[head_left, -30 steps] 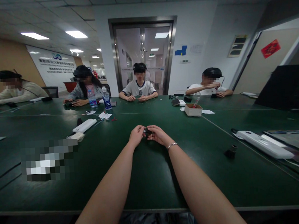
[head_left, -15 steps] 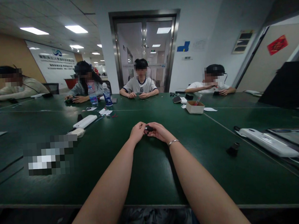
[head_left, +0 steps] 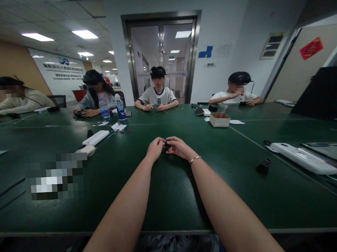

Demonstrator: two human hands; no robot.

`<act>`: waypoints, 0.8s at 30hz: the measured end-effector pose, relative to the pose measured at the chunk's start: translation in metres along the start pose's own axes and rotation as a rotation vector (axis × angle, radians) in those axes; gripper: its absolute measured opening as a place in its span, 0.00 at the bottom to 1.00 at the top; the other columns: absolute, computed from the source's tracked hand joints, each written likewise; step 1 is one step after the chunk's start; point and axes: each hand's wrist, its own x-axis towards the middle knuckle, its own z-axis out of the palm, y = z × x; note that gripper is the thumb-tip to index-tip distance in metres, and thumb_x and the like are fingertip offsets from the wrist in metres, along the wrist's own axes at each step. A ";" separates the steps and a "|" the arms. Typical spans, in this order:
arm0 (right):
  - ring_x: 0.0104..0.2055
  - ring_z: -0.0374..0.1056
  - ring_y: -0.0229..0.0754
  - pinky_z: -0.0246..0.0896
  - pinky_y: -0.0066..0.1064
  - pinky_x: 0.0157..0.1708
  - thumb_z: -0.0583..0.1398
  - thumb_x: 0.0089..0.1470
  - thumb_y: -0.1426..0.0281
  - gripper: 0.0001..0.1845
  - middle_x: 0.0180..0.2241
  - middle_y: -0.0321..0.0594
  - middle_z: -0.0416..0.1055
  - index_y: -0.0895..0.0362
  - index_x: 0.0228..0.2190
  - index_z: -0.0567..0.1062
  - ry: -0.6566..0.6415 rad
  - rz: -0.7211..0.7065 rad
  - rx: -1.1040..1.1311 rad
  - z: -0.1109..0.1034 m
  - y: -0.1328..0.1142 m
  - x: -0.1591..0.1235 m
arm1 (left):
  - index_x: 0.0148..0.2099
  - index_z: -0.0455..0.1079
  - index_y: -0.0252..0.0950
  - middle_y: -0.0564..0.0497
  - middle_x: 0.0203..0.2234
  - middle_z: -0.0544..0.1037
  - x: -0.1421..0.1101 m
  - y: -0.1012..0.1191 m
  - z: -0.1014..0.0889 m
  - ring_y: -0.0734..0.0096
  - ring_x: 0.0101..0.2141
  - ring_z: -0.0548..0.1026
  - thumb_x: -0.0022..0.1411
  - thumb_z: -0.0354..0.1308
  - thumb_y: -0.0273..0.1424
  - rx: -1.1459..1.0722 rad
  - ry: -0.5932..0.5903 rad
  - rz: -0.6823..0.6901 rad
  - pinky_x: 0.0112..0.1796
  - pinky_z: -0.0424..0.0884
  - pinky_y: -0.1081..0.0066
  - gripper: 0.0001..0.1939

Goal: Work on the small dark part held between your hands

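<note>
My left hand (head_left: 155, 149) and my right hand (head_left: 180, 148) meet above the middle of the green table (head_left: 172, 201). Between their fingertips is a small black object (head_left: 166, 143), mostly covered by the fingers; its kind is too small to make out. The left fingers pinch its left end. On the other side, the right thumb and fingers close around it, and a silver bracelet circles that wrist. A black, flared brush-like piece (head_left: 263, 167) stands on the table to the right of my right forearm.
White power strips (head_left: 302, 158) lie at the right and a white one (head_left: 95, 138) at the left. Farther back are a small open box (head_left: 219, 120), two bottles (head_left: 120, 108), and paper scraps (head_left: 119, 126). Several people wearing black headgear sit along the far side.
The view has tilted down slightly. Both hands stay together in the same place, while the right fingers shift a little around the small black object, now showing less of it.
</note>
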 end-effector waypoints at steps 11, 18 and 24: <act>0.21 0.67 0.33 0.72 0.32 0.27 0.59 0.53 0.74 0.10 0.24 0.33 0.68 0.55 0.38 0.65 0.038 0.003 0.004 0.002 -0.001 0.001 | 0.36 0.70 0.38 0.53 0.24 0.74 -0.005 0.008 -0.002 0.74 0.26 0.70 0.62 0.46 0.36 0.065 0.009 0.059 0.29 0.63 0.74 0.13; 0.15 0.61 0.31 0.61 0.21 0.14 0.55 0.55 0.76 0.05 0.19 0.33 0.66 0.58 0.36 0.66 0.034 0.034 -0.130 0.005 -0.003 0.001 | 0.37 0.70 0.38 0.53 0.25 0.74 -0.002 0.002 0.000 0.75 0.26 0.71 0.61 0.47 0.36 0.018 -0.003 0.056 0.29 0.63 0.74 0.12; 0.17 0.64 0.32 0.66 0.25 0.18 0.57 0.56 0.71 0.06 0.22 0.33 0.68 0.56 0.38 0.64 0.031 0.021 -0.071 0.005 -0.004 -0.001 | 0.37 0.69 0.38 0.52 0.28 0.75 0.000 -0.002 0.001 0.74 0.28 0.72 0.61 0.47 0.37 0.013 0.000 0.073 0.30 0.64 0.74 0.12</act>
